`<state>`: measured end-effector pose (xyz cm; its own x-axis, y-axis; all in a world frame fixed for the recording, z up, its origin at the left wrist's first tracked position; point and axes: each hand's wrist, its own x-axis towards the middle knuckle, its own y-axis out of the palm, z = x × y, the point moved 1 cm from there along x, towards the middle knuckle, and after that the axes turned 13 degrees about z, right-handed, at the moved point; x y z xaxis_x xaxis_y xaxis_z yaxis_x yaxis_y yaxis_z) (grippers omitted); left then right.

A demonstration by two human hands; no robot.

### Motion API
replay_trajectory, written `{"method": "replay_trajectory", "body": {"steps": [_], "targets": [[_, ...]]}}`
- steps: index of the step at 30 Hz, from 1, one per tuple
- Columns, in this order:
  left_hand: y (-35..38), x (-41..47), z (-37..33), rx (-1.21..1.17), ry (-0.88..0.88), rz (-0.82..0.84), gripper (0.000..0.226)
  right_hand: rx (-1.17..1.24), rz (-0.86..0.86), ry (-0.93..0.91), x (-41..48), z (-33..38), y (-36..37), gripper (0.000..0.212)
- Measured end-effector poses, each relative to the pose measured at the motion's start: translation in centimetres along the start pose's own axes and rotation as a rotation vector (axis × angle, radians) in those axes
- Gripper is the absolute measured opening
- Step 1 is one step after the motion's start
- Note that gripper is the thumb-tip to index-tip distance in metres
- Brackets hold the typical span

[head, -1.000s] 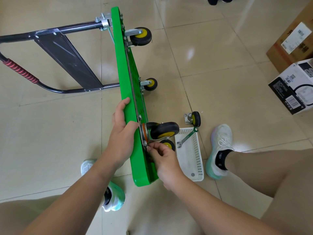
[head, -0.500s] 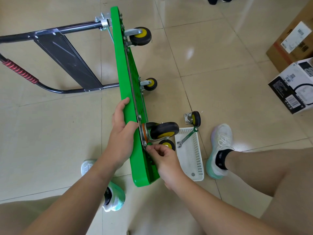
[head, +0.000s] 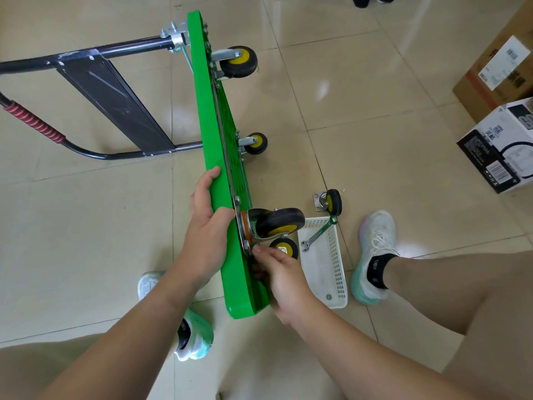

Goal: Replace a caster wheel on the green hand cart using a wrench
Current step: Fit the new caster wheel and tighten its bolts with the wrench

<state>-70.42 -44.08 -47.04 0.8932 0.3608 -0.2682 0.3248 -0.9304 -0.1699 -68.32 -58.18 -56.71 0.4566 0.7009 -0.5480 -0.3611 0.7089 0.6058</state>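
Observation:
The green hand cart (head: 215, 157) stands on its long edge on the tiled floor, wheels facing right. My left hand (head: 206, 226) grips the deck's upper edge. A black and yellow caster wheel (head: 278, 223) sits on the deck's underside just right of that hand, on a silver plate with an orange ring. My right hand (head: 277, 269) pinches something small at the lower corner of that plate; the thing itself is hidden by my fingers. A loose caster wheel (head: 330, 202) lies on the floor. A green-handled wrench (head: 318, 233) leans in the white basket (head: 331, 284).
The cart's black folded handle (head: 115, 105) with a red grip lies to the left. Two more casters (head: 239, 62) sit farther up the deck. Cardboard boxes (head: 501, 131) stand at the right. My feet in white shoes (head: 375, 255) are on both sides of the cart.
My right hand's fingers have shifted slightly at the plate's lower corner. The cart and my left hand have stayed where they were.

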Motion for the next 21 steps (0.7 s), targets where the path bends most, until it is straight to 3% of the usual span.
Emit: {"method": "replay_trajectory", "body": {"steps": [9, 17, 21], "targets": [[-0.04, -0.01, 0.04, 0.005, -0.002, 0.010, 0.071, -0.342, -0.059, -0.014, 0.41, -0.07, 0.35, 0.022], [-0.02, 0.04, 0.07, 0.001, 0.003, 0.007, 0.072, -0.408, -0.062, -0.006, 0.68, 0.01, 0.29, 0.022], [0.01, 0.06, 0.04, 0.001, -0.003, 0.005, 0.071, -0.441, -0.058, -0.021, 0.56, 0.17, 0.21, 0.035]]}}
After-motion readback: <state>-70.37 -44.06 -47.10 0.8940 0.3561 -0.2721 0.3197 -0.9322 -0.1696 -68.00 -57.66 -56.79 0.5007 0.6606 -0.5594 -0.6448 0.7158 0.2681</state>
